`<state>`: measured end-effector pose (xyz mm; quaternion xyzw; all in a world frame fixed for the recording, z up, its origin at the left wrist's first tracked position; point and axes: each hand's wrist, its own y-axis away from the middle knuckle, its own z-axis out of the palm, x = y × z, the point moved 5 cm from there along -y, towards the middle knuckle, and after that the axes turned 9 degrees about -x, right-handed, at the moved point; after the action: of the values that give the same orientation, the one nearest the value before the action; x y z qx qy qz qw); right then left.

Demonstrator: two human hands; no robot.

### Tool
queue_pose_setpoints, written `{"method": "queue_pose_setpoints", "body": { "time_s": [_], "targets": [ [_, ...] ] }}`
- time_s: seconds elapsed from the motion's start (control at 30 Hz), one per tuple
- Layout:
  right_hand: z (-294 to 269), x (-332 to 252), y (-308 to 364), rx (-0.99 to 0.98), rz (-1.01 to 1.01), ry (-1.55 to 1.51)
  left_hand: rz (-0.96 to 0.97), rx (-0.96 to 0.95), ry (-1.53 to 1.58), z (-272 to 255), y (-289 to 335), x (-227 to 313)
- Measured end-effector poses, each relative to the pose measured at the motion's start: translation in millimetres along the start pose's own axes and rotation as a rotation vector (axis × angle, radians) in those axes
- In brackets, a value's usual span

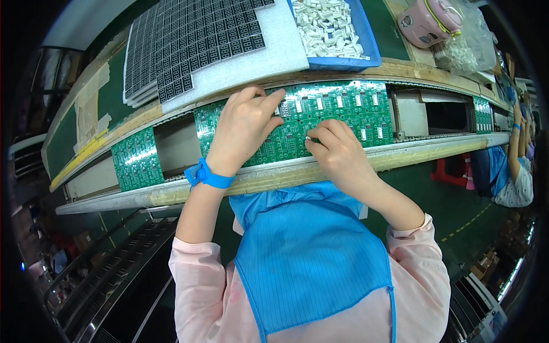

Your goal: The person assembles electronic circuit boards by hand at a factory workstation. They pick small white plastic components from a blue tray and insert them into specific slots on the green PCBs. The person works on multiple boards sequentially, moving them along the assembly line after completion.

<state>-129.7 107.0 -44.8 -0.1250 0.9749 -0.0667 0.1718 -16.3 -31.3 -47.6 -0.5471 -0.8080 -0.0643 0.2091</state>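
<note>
Over a long green circuit board panel, my left hand, with a blue wrist strap, holds a small black digit display between thumb and forefinger at its two ends. The display is at the panel's surface; whether it is seated cannot be made out. To its right my right hand pinches a small white part, mostly covered by the fingertips, low over the same panel. White connectors stand in a row along the panel's upper half, and a few more sit at its lower right.
Beyond the rail, black digit displays lie in rows on white foam. A blue tray holds loose white connectors. A pink container and plastic bags are far right. Another board sits left; a co-worker is at right.
</note>
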Motion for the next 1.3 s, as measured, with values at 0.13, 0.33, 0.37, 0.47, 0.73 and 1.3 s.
{"method": "queue_pose_setpoints", "body": {
  "time_s": [0.13, 0.33, 0.37, 0.47, 0.73, 1.3],
  "targets": [
    [1.7, 3.0, 3.1, 0.024, 0.013, -0.042, -0.014, 0.034, 0.019, -3.1, 3.2, 2.2],
    [5.7, 13.8, 4.9, 0.013, 0.067, -0.177, 0.173, 0.151, 0.185, -47.5, -21.7, 44.3],
    [5.9, 15.0, 3.6, 0.013, 0.073, -0.197, 0.229, 0.186, 0.18, -55.8, -32.9, 52.4],
    [6.9, 15.0, -2.0, 0.026, 0.058, -0.272, 0.163, 0.293, 0.039, -50.6, -88.8, 45.7],
    [5.0, 19.7, -4.1, 0.02, 0.054, -0.309, -0.131, 0.204, -0.395, 39.6, -194.9, 2.8],
    [4.4, 8.7, -5.4, -0.056, 0.021, -0.087, 0.142, 0.346, -0.129, -4.6, -167.6, 28.5]
  ]
}}
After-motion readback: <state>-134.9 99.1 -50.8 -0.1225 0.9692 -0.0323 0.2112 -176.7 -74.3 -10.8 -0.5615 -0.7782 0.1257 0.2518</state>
